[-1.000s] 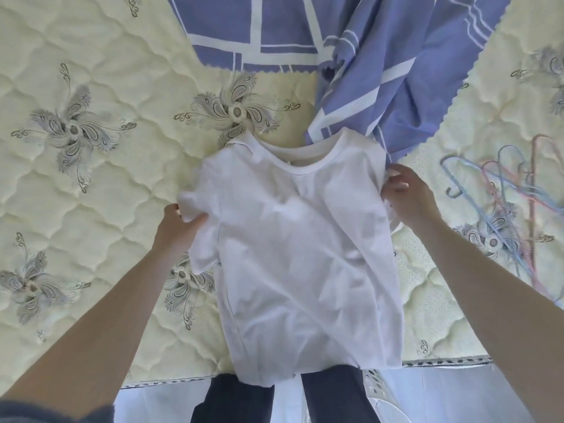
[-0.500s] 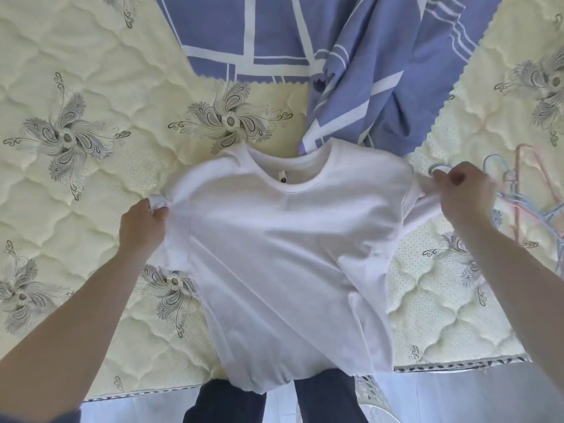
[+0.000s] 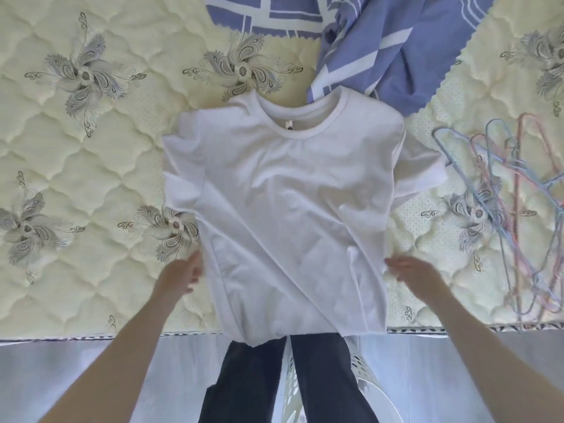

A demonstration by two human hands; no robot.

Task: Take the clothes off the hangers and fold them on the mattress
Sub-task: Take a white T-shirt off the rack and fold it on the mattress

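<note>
Quilted cream mattress [image 3: 91,154] bears white T-shirt [image 3: 283,209], blue sheet [image 3: 396,65], hangers [image 3: 516,190].

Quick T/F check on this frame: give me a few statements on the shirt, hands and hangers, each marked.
1. The white T-shirt lies spread on the mattress, collar away from the person. True.
2. The T-shirt hangs on a hanger. False: the hangers lie piled on the mattress to its right.
3. Both hands grip the sleeves. False: the left hand and right hand are at its lower sides, fingers fairly straight.
4. A blue-and-white cloth lies beyond the collar. True.
</note>
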